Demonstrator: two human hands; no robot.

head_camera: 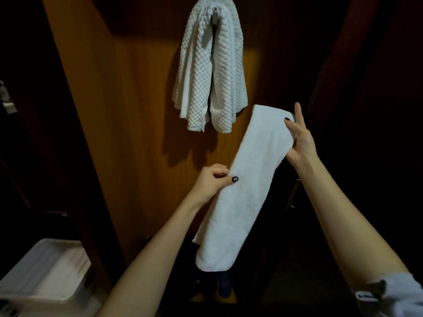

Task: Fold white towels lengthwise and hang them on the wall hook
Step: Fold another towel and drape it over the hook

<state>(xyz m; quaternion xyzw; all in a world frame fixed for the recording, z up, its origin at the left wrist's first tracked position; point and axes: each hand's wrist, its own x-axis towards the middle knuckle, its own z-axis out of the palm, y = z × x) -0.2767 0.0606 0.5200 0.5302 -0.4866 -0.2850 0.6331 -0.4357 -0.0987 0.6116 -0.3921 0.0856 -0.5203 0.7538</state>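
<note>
White folded towel point(246, 179) slants in mid-air below the quilted towel point(211, 65) on the wall hook point(215, 13); left hand point(211, 179) pinches its left edge, thumb on top; right hand point(298, 138), forefinger raised, grips its upper right edge.

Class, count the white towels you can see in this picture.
2: a hanging towel on the wall hook, and a folded towel held by the left hand and right hand. The blurred bin at lower left may hide more.
</note>
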